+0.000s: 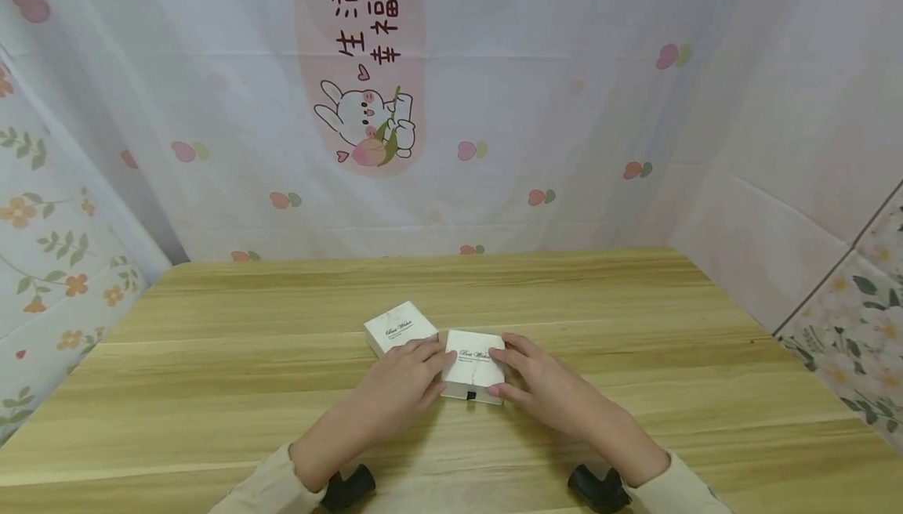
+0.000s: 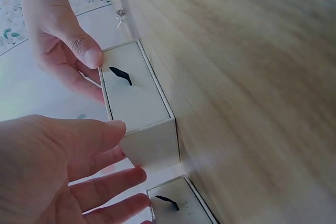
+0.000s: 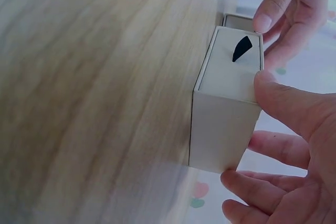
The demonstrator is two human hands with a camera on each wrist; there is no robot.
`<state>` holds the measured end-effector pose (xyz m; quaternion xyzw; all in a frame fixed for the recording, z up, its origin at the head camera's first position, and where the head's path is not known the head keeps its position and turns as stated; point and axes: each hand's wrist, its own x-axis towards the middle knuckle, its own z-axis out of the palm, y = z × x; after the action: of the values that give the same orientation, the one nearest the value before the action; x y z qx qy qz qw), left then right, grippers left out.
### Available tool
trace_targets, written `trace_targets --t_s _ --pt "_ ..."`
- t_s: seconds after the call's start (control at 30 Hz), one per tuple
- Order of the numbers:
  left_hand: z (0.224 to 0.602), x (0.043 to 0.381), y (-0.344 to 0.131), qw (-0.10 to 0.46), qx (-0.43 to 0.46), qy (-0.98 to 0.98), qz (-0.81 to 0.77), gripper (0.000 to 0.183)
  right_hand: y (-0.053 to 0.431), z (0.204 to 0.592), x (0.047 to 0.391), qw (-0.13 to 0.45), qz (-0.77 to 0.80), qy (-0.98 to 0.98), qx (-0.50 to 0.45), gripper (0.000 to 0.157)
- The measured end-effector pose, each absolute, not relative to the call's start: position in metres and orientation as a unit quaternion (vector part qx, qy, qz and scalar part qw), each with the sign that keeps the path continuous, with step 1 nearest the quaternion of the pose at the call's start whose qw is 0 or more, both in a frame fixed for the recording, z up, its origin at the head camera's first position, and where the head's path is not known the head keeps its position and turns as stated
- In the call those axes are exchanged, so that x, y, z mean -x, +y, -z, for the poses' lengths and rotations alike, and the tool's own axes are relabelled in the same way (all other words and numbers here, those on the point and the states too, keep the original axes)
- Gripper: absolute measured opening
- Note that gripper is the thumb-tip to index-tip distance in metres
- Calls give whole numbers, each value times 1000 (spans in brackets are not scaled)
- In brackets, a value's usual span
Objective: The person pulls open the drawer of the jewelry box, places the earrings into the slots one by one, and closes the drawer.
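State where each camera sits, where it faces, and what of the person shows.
Head: on the head, facing forward and down at the table, left box, right box; left grip, right grip, sleeves show.
Left wrist: on that wrist, facing both boxes' tabs; both grips show.
Right wrist: on that wrist, facing both boxes; both grips show.
Wrist views share the right box's tab.

On our worktop [image 1: 635,326], a front box [image 1: 473,367] between our left hand [image 1: 404,373] and right hand [image 1: 550,387], a rear box [image 1: 397,326] behind and left of it, a curtain [image 1: 522,126] beyond the worktop

Wooden table [image 1: 600,295] before patterned curtain [image 1: 536,106]
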<state>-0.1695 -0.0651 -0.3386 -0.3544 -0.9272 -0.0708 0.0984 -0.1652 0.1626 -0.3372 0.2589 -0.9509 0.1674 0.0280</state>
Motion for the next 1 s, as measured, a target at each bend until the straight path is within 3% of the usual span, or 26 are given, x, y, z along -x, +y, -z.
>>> trace_targets --t_s 1.0 --pt "340 171 -68 105 372 -920 58 39 163 337 165 34 -159 -949 -269 49"
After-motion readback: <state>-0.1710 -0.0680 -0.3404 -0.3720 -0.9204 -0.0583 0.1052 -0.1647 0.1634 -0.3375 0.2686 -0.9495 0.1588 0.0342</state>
